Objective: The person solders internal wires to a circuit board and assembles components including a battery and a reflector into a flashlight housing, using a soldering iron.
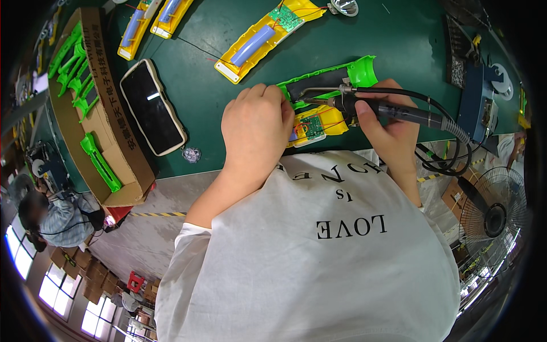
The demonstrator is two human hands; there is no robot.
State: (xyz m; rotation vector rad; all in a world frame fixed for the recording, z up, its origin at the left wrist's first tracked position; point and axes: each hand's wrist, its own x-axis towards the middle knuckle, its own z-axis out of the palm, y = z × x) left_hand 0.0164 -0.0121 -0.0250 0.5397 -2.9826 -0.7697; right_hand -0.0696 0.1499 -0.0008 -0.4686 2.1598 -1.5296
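Observation:
My right hand [393,134] is closed round the black handle of a soldering iron [399,111], with a thin curved metal tube running alongside its tip. The tip points left, above a yellow flashlight shell half [335,118] with a green circuit board [311,126] inside. My left hand [253,122] is curled closed at the left end of this shell; its fingertips and whatever they grip are hidden. Just beyond lies a bright green shell half [362,71] with a dark inner face, partly behind the iron.
Farther off lies another yellow shell half [231,71] with a blue battery cell [253,45], wired to a round reflector [345,7]. A phone [151,108] and a cardboard box [137,191] of green shells are left. Right are a blue soldering unit [477,94], coiled cable and fan [494,219].

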